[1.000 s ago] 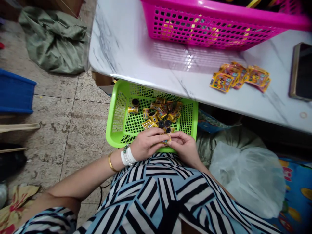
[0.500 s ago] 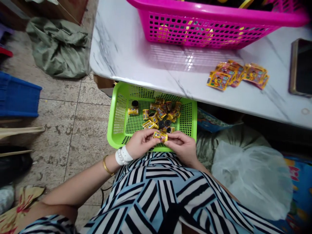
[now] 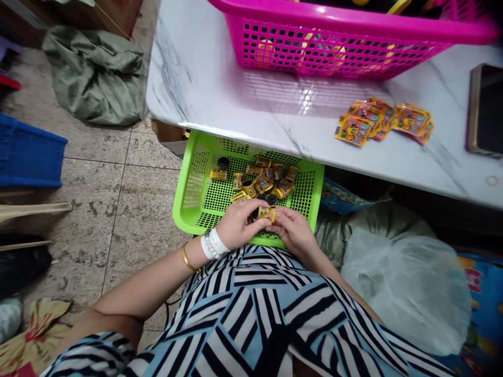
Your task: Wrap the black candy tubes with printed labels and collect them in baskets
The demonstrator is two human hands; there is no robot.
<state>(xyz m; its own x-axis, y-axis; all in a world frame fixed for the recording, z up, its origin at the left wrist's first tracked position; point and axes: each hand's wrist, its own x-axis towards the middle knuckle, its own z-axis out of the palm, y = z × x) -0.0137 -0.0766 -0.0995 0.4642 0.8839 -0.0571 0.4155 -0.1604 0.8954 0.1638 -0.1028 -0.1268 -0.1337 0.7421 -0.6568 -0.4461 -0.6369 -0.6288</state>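
Observation:
Over the near side of a green plastic basket (image 3: 181, 212), both my hands are closed on a small yellow canister (image 3: 267, 213) with a printed wrapper. My left hand (image 3: 238, 222) holds it from the left, thumb along the near side, and a dark end shows by its fingers. Fingertips of my right hand (image 3: 293, 228) pinch its right end. Several similar canisters (image 3: 262, 181) lie loose in the basket beyond my hands, some showing black ends. One canister (image 3: 218, 174) lies apart at the left, near a black round piece (image 3: 222, 162).
A white marbled table (image 3: 188, 68) stands ahead, carrying a pink basket (image 3: 322, 52), stacks of printed yellow labels (image 3: 356, 130) and a phone (image 3: 485, 110). A blue crate (image 3: 31, 152) and a green sack (image 3: 96, 78) sit on the floor at left. A translucent plastic bag (image 3: 408, 288) lies at right.
Both hands have moved slightly away from my body with the canister. My left hand has shifted right and now covers more of it. The green basket has tilted or shifted a little.

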